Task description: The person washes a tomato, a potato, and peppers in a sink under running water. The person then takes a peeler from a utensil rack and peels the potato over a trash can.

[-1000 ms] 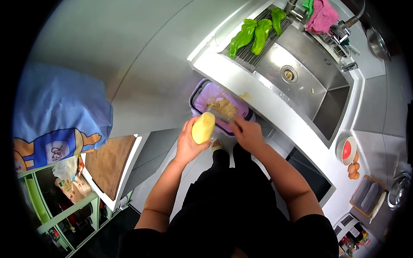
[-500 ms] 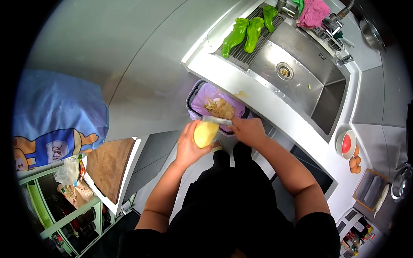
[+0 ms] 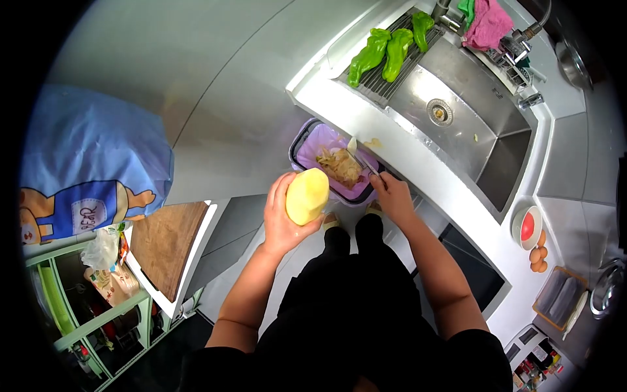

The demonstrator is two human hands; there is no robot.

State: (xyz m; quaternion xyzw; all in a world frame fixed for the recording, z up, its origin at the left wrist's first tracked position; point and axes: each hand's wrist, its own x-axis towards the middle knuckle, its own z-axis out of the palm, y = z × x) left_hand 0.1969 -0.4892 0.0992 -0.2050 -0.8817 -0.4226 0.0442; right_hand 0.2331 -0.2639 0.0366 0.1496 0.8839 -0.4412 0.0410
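Observation:
My left hand (image 3: 282,219) is wrapped round a peeled yellow potato (image 3: 307,196), holding it up in front of the bin. In my right hand (image 3: 394,196) is a small knife (image 3: 367,164), its narrow blade pointing up and left over the bin; a pale sliver shows by the blade's tip. The knife and potato are apart. Below them stands a bin (image 3: 302,134) lined with a purple bag (image 3: 318,139), and brown peelings (image 3: 341,168) lie in it.
Green peppers (image 3: 369,57) lie on a rack over the sink (image 3: 450,85). A bowl (image 3: 526,228) with something red, several eggs (image 3: 539,252) and a container (image 3: 560,297) line the right counter. A wooden board (image 3: 166,248) and a blue bag (image 3: 98,150) are on the left.
The knife has come off the potato and moved right, down over the bin. My left hand still holds the potato, which now shows more of its surface. The view has shifted slightly.

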